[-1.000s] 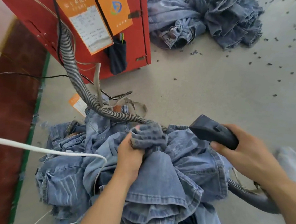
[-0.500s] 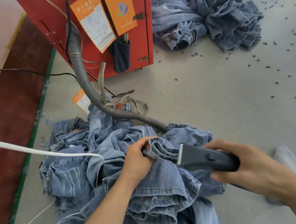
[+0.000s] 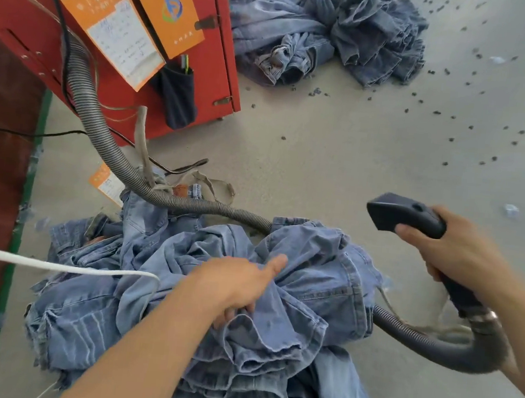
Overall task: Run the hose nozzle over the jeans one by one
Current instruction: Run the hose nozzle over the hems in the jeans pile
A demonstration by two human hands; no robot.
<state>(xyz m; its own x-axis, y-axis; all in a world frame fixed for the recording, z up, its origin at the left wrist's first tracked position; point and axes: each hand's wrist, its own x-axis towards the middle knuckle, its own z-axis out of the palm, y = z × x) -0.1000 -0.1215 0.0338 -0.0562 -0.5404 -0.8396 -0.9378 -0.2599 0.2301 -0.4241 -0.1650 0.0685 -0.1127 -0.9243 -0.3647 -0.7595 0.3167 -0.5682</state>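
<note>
Left hand (image 3: 240,285) curled, gripping; right hand (image 3: 452,249) raised, gripping.

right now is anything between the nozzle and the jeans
Nothing visible. The nozzle, held in the right hand, hangs off to the right of the jeans with only bare floor between them. The left hand grips the denim further left, out of that path.
</note>
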